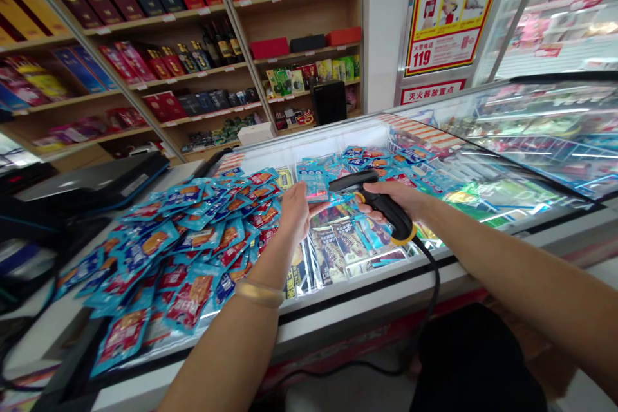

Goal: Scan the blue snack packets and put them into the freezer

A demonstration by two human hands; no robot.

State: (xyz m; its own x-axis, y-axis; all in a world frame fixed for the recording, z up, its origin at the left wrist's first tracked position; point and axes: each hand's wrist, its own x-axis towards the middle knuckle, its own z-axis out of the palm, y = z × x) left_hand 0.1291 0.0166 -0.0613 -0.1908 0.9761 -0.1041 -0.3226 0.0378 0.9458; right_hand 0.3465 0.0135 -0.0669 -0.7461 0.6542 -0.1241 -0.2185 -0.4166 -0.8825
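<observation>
My left hand (pixel 295 211) grips a light-blue snack packet (pixel 313 184) by its lower left side, holding it up over the glass-topped freezer (pixel 357 328). My right hand (pixel 393 199) is wrapped round the handle of a black and yellow barcode scanner (pixel 381 203). The scanner's head points left at the packet, and a reddish light shows on the packet's lower part. To the left of my left hand, a large heap of blue and red snack packets (pixel 193 238) lies on the freezer top. More blue packets (pixel 371 158) lie beyond the scanner.
From the scanner a black cable (pixel 434 277) hangs down past the freezer's front edge. A dark flat device (pixel 96 187) stands on the counter at left. Behind are shelves (pixel 193 13) of boxes and bottles, a white box (pixel 255 133) and a wall poster (pixel 449 13).
</observation>
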